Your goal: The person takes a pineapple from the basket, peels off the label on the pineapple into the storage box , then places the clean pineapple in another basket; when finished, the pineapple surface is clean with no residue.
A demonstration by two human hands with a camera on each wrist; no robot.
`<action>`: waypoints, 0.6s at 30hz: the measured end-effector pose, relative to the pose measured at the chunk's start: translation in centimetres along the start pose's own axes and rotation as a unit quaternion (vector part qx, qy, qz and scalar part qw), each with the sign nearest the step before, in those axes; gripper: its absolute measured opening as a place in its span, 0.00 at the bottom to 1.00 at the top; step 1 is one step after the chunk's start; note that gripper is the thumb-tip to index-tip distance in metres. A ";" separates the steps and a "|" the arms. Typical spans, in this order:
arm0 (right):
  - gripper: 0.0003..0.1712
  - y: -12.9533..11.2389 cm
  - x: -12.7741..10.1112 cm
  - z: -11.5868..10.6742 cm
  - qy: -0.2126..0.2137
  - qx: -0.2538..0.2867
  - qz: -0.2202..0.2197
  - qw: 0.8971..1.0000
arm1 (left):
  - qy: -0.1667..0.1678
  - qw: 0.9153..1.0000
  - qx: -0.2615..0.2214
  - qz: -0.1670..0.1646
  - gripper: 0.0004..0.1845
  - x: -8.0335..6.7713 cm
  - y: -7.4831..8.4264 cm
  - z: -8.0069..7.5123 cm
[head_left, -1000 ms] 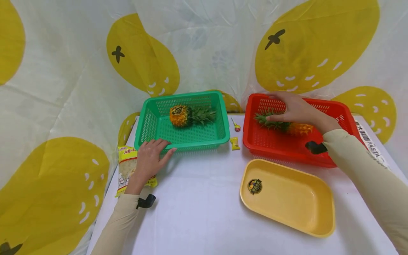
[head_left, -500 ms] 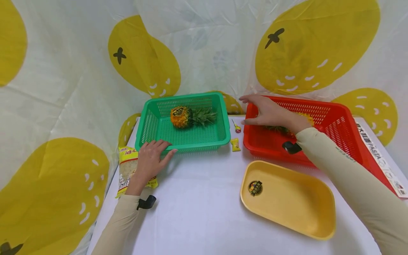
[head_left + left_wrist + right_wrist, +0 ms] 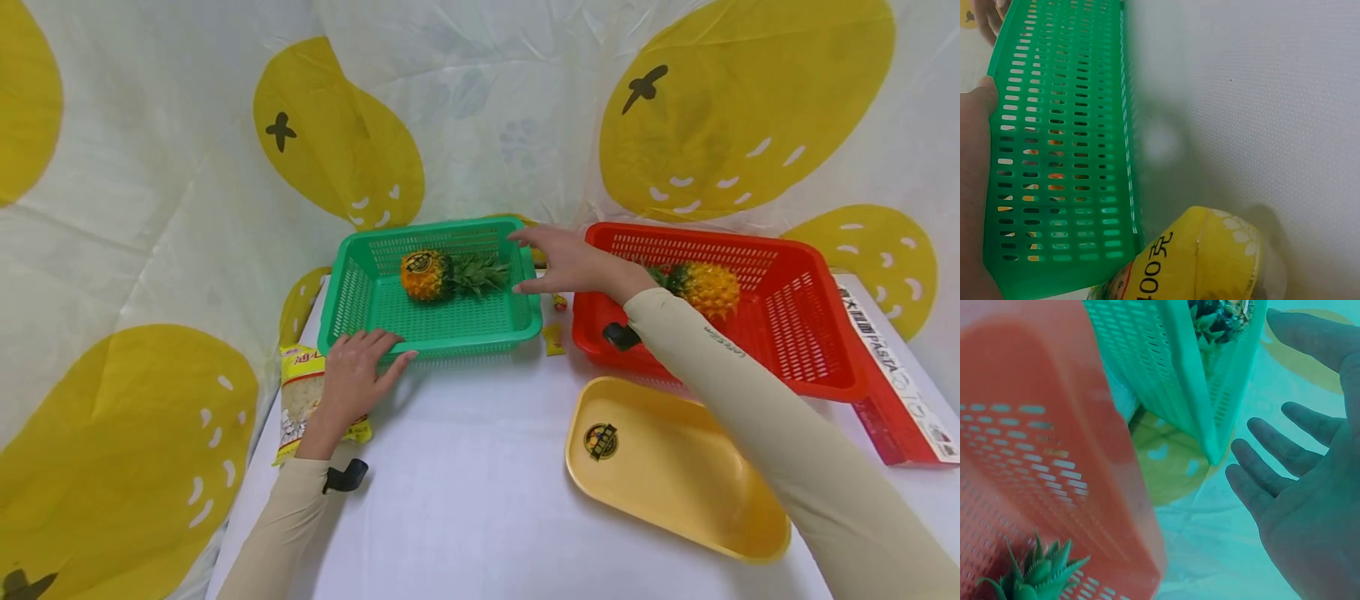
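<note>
My right hand (image 3: pixel 577 265) hovers with fingers (image 3: pixel 1285 450) spread, holding nothing, over the right rim of the green basket (image 3: pixel 352 287); my left hand (image 3: pixel 352 371) rests flat-fingered on its near left corner. Head view alone shows the labelled pineapple (image 3: pixel 429 273) inside and a second pineapple (image 3: pixel 701 287) in the red basket (image 3: pixel 813 333). Left wrist view reads "400" on the yellow packet (image 3: pixel 1204 262); head view reads "PASTA" on the red box (image 3: pixel 900 400).

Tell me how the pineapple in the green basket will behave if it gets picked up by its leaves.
The pineapple lies on its side in the green basket; its rounded body may roll if nudged. The spiky leaves look stiff, probably pricking the reaching right hand. Lifted by them, the body would likely swing down.
</note>
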State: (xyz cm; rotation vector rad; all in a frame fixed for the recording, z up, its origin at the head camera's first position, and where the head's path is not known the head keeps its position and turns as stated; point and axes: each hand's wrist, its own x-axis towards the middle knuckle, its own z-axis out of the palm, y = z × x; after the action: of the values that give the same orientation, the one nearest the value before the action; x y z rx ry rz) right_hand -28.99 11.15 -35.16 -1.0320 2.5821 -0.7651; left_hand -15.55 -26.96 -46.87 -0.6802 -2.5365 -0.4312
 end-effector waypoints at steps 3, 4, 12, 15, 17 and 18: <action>0.50 -0.2 1.1 0.3 -0.008 -0.005 0.013 1.000 | -0.003 1.000 0.000 0.002 0.24 0.2 0.1 -0.3; 0.49 -0.3 1.4 0.3 -0.009 -0.002 0.019 1.000 | -0.002 1.000 -0.001 0.001 0.23 0.2 0.1 -0.4; 0.48 -2.3 5.0 0.6 -0.012 0.005 0.033 0.999 | 0.003 1.000 0.008 -0.005 0.24 0.1 -0.1 -0.8; 0.49 -2.6 5.8 1.0 -0.018 -0.005 0.044 0.999 | -0.001 1.000 -0.001 -0.003 0.25 0.1 -0.2 -0.5; 0.49 -2.7 6.3 1.3 -0.023 -0.006 0.049 0.999 | 0.001 1.000 -0.005 -0.004 0.25 0.1 -0.1 -0.3; 0.49 -2.8 6.5 1.5 -0.026 -0.004 0.050 0.998 | 0.003 1.000 -0.006 -0.004 0.26 0.1 -0.1 -0.2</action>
State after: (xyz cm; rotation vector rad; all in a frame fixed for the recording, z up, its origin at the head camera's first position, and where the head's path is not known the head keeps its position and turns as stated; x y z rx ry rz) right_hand -31.48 4.35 -35.11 -0.9055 2.5731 -0.6937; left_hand -15.62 -27.07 -46.71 -0.6724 -2.5334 -0.4508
